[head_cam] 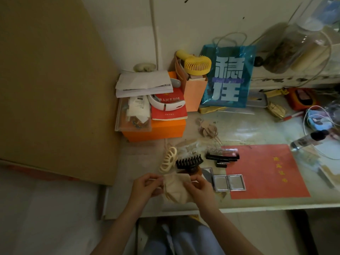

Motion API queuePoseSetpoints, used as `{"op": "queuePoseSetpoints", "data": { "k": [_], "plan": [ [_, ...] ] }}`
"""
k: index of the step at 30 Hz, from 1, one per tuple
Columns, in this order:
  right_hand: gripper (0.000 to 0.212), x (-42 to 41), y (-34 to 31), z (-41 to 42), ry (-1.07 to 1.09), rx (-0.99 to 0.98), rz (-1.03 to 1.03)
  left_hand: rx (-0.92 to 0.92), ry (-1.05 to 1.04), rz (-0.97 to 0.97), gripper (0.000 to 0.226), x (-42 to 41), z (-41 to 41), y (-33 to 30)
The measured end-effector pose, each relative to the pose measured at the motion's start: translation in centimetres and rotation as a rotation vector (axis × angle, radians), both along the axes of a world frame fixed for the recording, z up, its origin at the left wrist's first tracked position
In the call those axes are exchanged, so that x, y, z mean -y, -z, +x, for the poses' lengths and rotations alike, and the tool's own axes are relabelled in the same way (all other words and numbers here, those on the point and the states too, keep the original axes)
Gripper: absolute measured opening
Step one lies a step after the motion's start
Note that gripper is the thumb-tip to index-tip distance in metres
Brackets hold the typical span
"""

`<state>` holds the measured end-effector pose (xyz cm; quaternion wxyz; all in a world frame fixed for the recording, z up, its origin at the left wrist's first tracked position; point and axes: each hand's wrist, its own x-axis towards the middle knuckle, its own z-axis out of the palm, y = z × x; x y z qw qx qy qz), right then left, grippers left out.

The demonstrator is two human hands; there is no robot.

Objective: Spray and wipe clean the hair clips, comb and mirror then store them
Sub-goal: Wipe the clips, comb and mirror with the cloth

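Note:
My left hand [145, 186] and my right hand [197, 188] both pinch a small beige cloth pouch [175, 188] over the desk's front edge. Just beyond it lie a cream claw clip [168, 160] and a black claw clip [189, 161]. A black rectangular clip [222, 156] rests further right. An open silver folding mirror [229, 182] lies flat beside my right hand. A beige bow-shaped hair clip [207, 130] sits farther back. The spray bottle [307, 138] lies on its side at the right. I see no comb clearly.
A red booklet [266, 172] lies on the desk at the right. An orange box [154, 128] with a red book and papers stands at the back left. A blue bag [228, 76], a yellow fan [197, 65] and cables crowd the back. Cardboard [51, 85] leans left.

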<state>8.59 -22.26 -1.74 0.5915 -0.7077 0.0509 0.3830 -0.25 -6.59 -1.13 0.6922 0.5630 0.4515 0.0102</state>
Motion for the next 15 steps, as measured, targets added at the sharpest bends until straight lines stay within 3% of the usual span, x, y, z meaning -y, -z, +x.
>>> {"op": "queuePoseSetpoints", "data": {
  "k": [3, 7, 15],
  "plan": [
    [0.001, 2.6, 0.3, 1.6, 0.072, -0.025, 0.015, 0.010, -0.014, -0.044, 0.003, 1.6, 1.7, 0.1],
    [0.005, 7.0, 0.7, 5.3, 0.133, -0.017, 0.009, 0.010, 0.004, -0.022, 0.017, 4.7, 4.9, 0.7],
    [0.007, 15.9, 1.7, 15.6, 0.139, -0.060, -0.066, -0.170, 0.371, 0.472, 0.045, 11.6, 15.4, 2.4]
  ]
}}
